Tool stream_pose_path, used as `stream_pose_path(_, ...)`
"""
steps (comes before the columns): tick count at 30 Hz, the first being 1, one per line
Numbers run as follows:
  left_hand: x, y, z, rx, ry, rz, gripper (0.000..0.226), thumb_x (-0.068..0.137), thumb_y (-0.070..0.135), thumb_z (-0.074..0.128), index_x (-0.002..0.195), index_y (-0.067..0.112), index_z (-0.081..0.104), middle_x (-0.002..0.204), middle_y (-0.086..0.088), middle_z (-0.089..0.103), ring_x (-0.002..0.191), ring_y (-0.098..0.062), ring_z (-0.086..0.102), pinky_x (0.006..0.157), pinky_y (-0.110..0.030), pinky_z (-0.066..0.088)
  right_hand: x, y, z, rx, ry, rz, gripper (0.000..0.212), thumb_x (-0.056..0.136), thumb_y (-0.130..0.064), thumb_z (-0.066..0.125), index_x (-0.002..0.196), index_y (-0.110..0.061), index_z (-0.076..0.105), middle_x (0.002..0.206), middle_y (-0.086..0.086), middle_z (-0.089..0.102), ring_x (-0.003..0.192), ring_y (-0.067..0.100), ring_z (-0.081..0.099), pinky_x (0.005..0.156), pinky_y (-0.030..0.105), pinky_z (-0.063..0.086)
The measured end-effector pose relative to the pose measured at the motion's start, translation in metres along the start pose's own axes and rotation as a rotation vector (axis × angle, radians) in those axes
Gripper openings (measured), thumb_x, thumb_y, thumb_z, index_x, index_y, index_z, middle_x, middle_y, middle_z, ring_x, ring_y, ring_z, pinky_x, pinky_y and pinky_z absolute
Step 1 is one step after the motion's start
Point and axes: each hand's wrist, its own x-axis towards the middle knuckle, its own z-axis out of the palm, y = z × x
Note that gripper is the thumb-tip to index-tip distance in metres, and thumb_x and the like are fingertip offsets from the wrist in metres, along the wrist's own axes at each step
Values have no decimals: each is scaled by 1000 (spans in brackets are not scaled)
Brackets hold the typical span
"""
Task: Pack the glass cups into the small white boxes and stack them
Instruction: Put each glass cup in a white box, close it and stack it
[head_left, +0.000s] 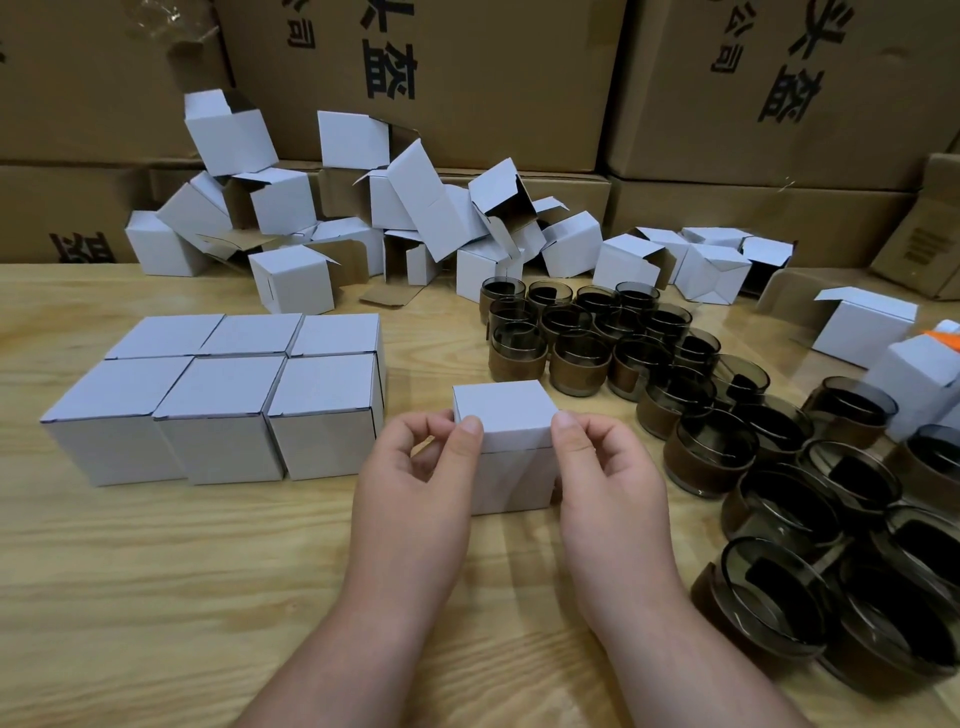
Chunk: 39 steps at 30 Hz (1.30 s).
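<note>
Gripping closed white box (511, 447) | between left hand (421, 483), right hand (608, 478) | on table (208, 571)

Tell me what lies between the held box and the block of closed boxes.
In the head view, only bare wooden table lies between the held box and the block of closed boxes.

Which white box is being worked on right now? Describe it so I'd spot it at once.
On the wooden table, look right of the neat block of six closed boxes and left of the dark glass cups. The box stands alone there, the only one pinched between the left hand and right hand.
</note>
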Motion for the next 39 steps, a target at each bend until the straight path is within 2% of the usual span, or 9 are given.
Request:
stream_pose_path(2, 0, 0, 0, -22, -1, -13, 18, 92, 29, 76, 87, 17, 63, 104, 19, 76, 94, -2, 72, 84, -30, 54, 0, -1, 0, 2, 6, -1, 12, 97, -29, 66, 85, -29, 70, 90, -14, 75, 79, -3, 66, 64, 13, 49)
stream_pose_path(6, 1, 0, 0, -46, -1, -29, 19, 87, 33, 76, 84, 20, 64, 104, 18, 76, 96, -6, 73, 86, -34, 54, 0, -2, 0, -5, -2, 10, 14, 96, -27, 66, 83, -30, 69, 86, -13, 75, 76, -3, 66, 63, 15, 49)
stream_pose_path(12, 1, 2, -1, -34, -3, -40, 19, 86, 31, 76, 85, 18, 63, 102, 19, 76, 96, -6, 73, 87, -35, 54, 1, -2, 0, 8, 24, -7, 9, 94, -23, 68, 86, -20, 65, 76, -18, 71, 70, -6, 62, 59, 13, 47)
stream_pose_path(19, 2, 0, 0, -21, -4, -63, 10, 96, 15, 70, 91, 18, 62, 103, 20, 75, 97, -5, 73, 86, -33, 54, 1, 0, 0, 3, 8, 1, 5, 91, -28, 70, 87, -27, 67, 81, -14, 72, 74, -1, 63, 63, 17, 49)
stream_pose_path(24, 3, -2, 0, -5, -8, -68, 25, 80, 33, 69, 102, 24, 62, 103, 16, 74, 102, -7, 71, 89, -34, 55, 2, 0, 1, 2, 1, 11, 12, 77, -40, 67, 87, -33, 66, 86, -10, 73, 79, 4, 66, 69, 25, 49)
stream_pose_path(27, 4, -3, 0, 11, -16, -73, 27, 78, 34, 66, 103, 26, 61, 100, 16, 74, 102, -7, 70, 89, -33, 54, 2, 0, 1, 5, 1, 11, 12, 77, -39, 66, 87, -32, 67, 87, -8, 73, 79, 5, 66, 70, 27, 49)
stream_pose_path(31, 5, -3, 0, 26, -22, -98, 26, 75, 38, 65, 100, 32, 61, 100, 18, 74, 103, -6, 70, 87, -30, 52, 3, 0, 0, 2, 1, 28, 11, 78, -38, 65, 85, -31, 67, 88, -4, 73, 82, 14, 66, 75, 37, 54)
stream_pose_path(35, 5, -3, 0, 34, -24, -117, 25, 75, 38, 65, 99, 34, 61, 101, 17, 74, 104, -9, 70, 91, -35, 55, 3, 0, 0, 6, 11, 38, 10, 78, -38, 64, 84, -30, 67, 89, -3, 74, 82, 16, 66, 77, 41, 55)
stream_pose_path(39, 5, -2, 0, 23, -31, -125, 27, 75, 36, 64, 102, 32, 61, 100, 14, 75, 105, -12, 70, 94, -39, 55, 3, 1, 0, 0, 18, 41, 3, 88, -27, 67, 84, -27, 68, 87, -5, 74, 83, 13, 67, 76, 37, 54)
